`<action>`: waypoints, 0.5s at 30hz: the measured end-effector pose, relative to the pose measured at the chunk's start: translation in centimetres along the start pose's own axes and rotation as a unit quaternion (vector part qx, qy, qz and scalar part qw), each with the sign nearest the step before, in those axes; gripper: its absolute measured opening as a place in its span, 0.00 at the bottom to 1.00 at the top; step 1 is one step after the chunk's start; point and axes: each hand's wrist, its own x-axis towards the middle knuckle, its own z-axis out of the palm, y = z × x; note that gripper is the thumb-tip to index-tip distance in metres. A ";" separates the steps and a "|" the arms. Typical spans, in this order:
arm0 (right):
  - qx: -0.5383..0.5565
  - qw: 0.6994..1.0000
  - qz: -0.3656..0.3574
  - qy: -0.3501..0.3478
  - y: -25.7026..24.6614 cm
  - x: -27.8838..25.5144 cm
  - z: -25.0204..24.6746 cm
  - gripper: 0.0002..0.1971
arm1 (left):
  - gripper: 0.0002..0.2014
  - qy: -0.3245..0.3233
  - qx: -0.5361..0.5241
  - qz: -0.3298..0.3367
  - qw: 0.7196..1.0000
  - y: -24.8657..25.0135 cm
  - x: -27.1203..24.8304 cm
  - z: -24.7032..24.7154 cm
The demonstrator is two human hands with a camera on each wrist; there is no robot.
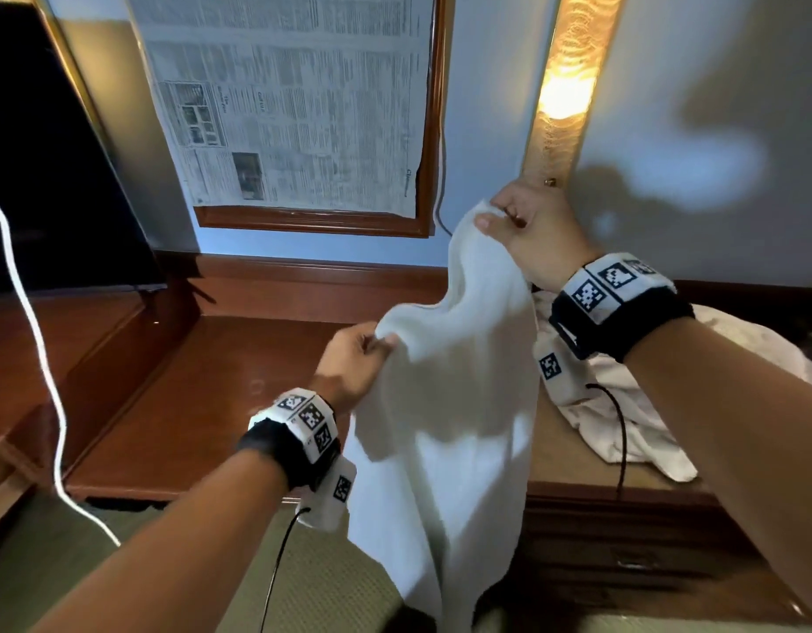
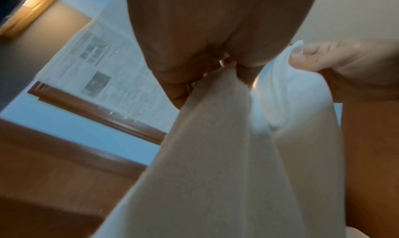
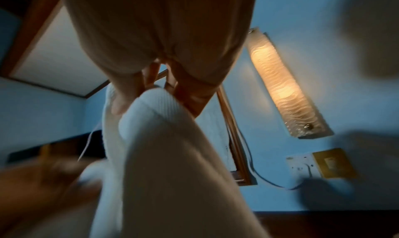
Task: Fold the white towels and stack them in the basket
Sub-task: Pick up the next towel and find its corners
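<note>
A white towel (image 1: 459,404) hangs in the air in front of me, held by its top edge. My right hand (image 1: 500,217) pinches one upper corner, raised high near the wall lamp. Lower and to the left, my left hand (image 1: 377,342) pinches the other part of the top edge. The left wrist view shows the towel (image 2: 215,156) draping down from my left hand (image 2: 226,71), with the right hand (image 2: 302,57) pinching the far corner. In the right wrist view the towel (image 3: 172,148) falls from my right hand (image 3: 138,98). No basket is in view.
A heap of other white towels (image 1: 623,404) lies on the wooden desk (image 1: 203,381) to the right. A framed newspaper (image 1: 294,98) and a lit wall lamp (image 1: 568,93) hang on the wall. A dark screen (image 1: 39,153) stands at the left, crossed by a white cable (image 1: 34,340).
</note>
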 end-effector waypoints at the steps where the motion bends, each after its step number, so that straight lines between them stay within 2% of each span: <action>1: -0.014 0.998 -0.016 -0.055 -0.4 -0.7 0.4 0.06 | 0.23 -0.006 0.018 0.012 1.000 0.8 0.4 -0.3; 4: -0.035 0.971 -0.083 -0.221 -1.3 -3.6 2.9 0.11 | 0.16 -0.041 0.085 0.043 0.995 3.4 1.8 -1.0; 6: -0.033 0.956 -0.089 -0.277 -1.1 -5.5 5.1 0.15 | 0.13 -0.059 0.118 0.088 0.987 5.5 2.2 -1.6; 8: -0.024 0.960 -0.077 -0.267 -0.9 -6.6 6.7 0.15 | 0.12 -0.074 0.145 0.125 0.979 7.1 1.8 -2.3; 10: -0.030 0.969 -0.084 -0.228 -1.2 -6.3 7.4 0.17 | 0.11 -0.075 0.119 0.131 0.981 7.5 1.0 -3.4; 13: -0.032 0.979 -0.100 -0.176 -2.9 -4.9 7.9 0.17 | 0.08 -0.042 -0.013 0.090 0.995 6.2 -0.1 -5.4; 15: -0.025 0.988 -0.094 -0.124 -4.1 -3.8 8.3 0.12 | 0.15 -0.034 -0.040 0.047 0.998 3.9 -0.9 -6.9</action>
